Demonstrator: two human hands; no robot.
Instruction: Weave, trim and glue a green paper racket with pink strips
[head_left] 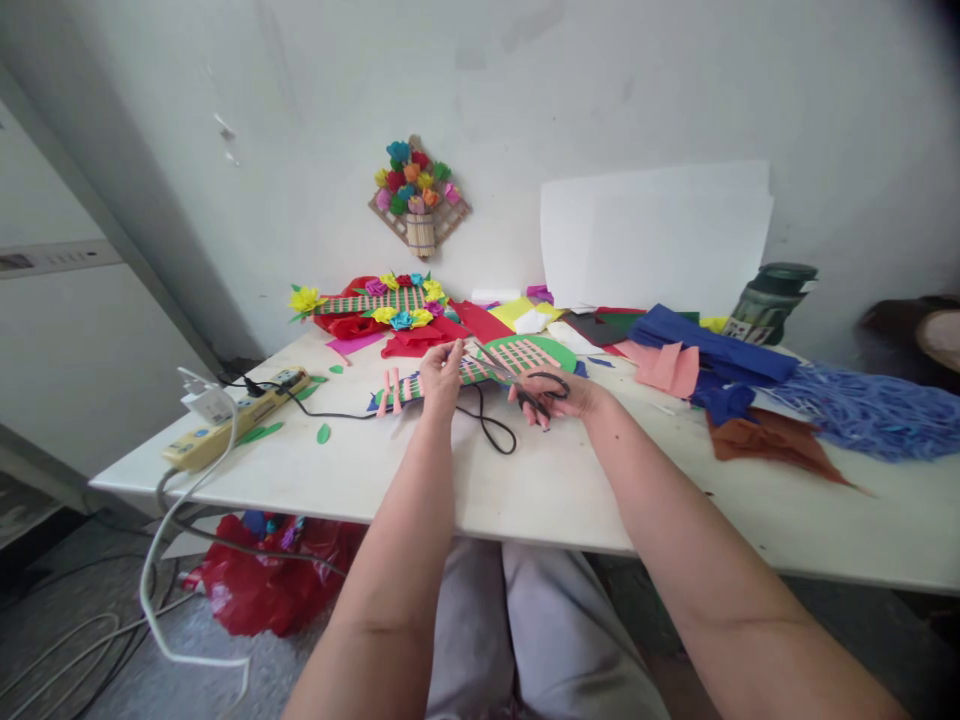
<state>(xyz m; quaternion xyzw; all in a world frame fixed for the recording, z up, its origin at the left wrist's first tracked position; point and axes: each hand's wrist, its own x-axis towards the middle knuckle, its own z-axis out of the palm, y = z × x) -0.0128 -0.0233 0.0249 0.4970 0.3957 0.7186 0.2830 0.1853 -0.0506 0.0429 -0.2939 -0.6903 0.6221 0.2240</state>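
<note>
The right hand (pixel 559 394) is wrapped around black-handled scissors (pixel 516 382); the left hand (pixel 441 376) pinches closed, contents unclear, best kept clear of the blades.

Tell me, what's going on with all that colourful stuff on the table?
A person's right grip holds black-handled metal scissors, blades pointing toward the left grip. That one looks pinched, but anything in it is too small to make out. Just beyond both is a long green craft piece with pink strips, on the white flat-topped table. Farther back lies another green latticed piece, trimmed with bright paper-like flowers.
</note>
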